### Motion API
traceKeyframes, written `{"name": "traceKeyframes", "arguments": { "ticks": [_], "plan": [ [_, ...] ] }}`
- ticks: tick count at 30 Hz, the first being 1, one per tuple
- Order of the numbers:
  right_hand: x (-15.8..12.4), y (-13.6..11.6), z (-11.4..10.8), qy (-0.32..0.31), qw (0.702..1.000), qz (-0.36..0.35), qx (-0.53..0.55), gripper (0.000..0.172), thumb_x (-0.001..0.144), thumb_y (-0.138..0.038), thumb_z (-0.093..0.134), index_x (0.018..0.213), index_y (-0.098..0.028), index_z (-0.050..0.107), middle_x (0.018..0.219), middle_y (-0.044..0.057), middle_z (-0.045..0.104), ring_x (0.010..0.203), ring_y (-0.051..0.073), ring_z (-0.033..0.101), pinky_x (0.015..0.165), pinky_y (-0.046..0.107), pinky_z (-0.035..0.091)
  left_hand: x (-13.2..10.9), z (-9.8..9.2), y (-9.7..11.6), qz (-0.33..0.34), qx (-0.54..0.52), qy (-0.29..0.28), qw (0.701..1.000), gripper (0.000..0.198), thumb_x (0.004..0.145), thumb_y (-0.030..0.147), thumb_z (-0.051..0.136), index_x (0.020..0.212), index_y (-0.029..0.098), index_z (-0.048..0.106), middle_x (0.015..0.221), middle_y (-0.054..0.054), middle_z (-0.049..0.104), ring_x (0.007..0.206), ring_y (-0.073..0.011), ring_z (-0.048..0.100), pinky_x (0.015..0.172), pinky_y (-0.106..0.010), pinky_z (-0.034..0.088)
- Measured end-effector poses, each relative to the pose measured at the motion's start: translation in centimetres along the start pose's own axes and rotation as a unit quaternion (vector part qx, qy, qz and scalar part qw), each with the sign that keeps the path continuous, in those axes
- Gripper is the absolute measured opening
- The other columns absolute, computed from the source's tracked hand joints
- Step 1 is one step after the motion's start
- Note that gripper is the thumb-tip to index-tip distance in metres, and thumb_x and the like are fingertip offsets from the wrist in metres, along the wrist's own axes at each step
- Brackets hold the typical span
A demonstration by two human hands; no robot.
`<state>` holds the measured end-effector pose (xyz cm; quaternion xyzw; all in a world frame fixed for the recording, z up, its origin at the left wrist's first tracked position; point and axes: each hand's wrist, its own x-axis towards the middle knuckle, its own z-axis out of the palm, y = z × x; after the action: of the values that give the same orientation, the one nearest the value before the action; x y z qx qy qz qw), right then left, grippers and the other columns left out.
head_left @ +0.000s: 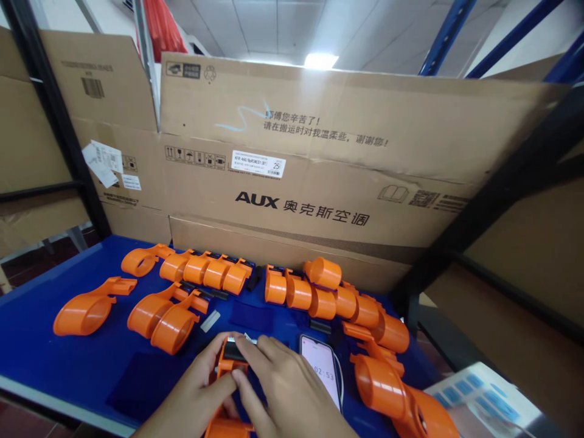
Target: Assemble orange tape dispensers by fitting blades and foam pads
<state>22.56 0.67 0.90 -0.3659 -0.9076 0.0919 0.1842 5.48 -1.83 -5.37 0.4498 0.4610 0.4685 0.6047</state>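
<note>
Both of my hands meet low in the middle of the view on one orange plastic part point(227, 365) with a black piece at its top. My left hand point(191, 398) wraps the part from the left, thumb across its front. My right hand point(283, 389) lies over it from the right, fingers curled and pressing on the black piece. The part rests on the blue table point(68, 359). A phone point(323, 368) showing a timer lies just right of my right hand.
Several orange parts lie in rows: a group at the left point(155, 313), a row at the back point(205, 271), and a curve down the right side point(365, 316). A big AUX cardboard box point(319, 182) walls off the back. Black shelf posts stand left and right.
</note>
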Motion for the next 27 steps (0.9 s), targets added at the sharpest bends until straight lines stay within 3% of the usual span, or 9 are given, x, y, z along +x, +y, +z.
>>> {"name": "traceKeyframes", "arguments": {
  "ticks": [2,5,8,13,18,22,27],
  "plan": [
    [-0.5,0.6,-0.3,0.061,0.996,0.010,0.065,0.040,0.093,-0.032,0.060,0.132,-0.025,0.058,0.113,0.009,0.073,0.100,0.029,0.069,0.085,0.038,0.053,0.0,0.0,0.3,-0.004,-0.047,0.009,0.999,0.044,0.088,0.035,0.068,0.128,0.025,0.053,0.089,-0.001,0.072,0.050,-0.0122,0.062,0.052,-0.026,0.052],
    [-1.2,2.2,-0.5,0.154,0.971,0.057,0.176,0.021,0.099,-0.032,0.045,0.107,-0.024,0.063,0.094,0.004,0.071,0.085,0.023,0.067,0.076,0.032,0.050,0.1,-0.2,0.4,-0.020,-0.075,0.021,0.997,0.040,0.086,0.039,0.071,0.121,0.021,0.059,0.078,0.001,0.070,0.049,-0.0119,0.062,0.050,-0.024,0.049],
    [-1.6,3.5,-0.1,0.175,0.945,0.117,0.250,0.029,0.099,-0.023,0.032,0.087,-0.024,0.058,0.079,0.000,0.062,0.076,0.019,0.061,0.071,0.029,0.047,0.2,-0.3,0.3,-0.028,-0.078,0.029,0.996,0.040,0.086,0.038,0.072,0.120,0.021,0.059,0.077,0.001,0.070,0.047,-0.0116,0.062,0.048,-0.024,0.047],
    [-1.4,3.2,1.8,0.177,0.916,0.151,0.328,0.017,0.093,-0.018,0.047,0.090,-0.022,0.063,0.084,0.001,0.064,0.079,0.018,0.063,0.072,0.027,0.050,0.5,-0.2,0.1,-0.012,-0.069,0.016,0.997,0.038,0.088,0.036,0.070,0.121,0.021,0.057,0.078,0.001,0.070,0.047,-0.0115,0.063,0.049,-0.025,0.049],
    [-1.5,2.0,4.7,0.297,0.861,0.164,0.379,0.015,0.092,-0.029,0.065,0.102,-0.022,0.074,0.090,0.005,0.076,0.080,0.021,0.074,0.073,0.028,0.060,0.5,0.3,0.5,-0.004,-0.055,0.027,0.998,0.040,0.088,0.042,0.069,0.119,0.021,0.054,0.077,0.001,0.070,0.046,-0.0125,0.065,0.048,-0.026,0.050],
    [-1.8,1.2,6.6,0.368,0.881,0.117,0.275,0.027,0.093,-0.021,0.063,0.117,-0.025,0.076,0.114,0.006,0.078,0.098,0.023,0.076,0.091,0.030,0.060,0.5,0.3,0.5,0.000,-0.058,0.039,0.998,0.046,0.087,0.046,0.070,0.122,0.023,0.050,0.075,0.004,0.070,0.046,-0.0140,0.066,0.049,-0.027,0.053],
    [-1.8,0.6,8.0,0.353,0.916,0.049,0.186,0.043,0.097,-0.016,0.052,0.138,-0.024,0.062,0.133,0.004,0.069,0.116,0.023,0.070,0.102,0.030,0.056,0.5,-0.1,0.2,-0.001,-0.068,0.037,0.997,0.063,0.087,0.046,0.070,0.136,0.026,0.036,0.075,0.005,0.071,0.047,-0.0148,0.067,0.048,-0.026,0.053]
  ]
}}
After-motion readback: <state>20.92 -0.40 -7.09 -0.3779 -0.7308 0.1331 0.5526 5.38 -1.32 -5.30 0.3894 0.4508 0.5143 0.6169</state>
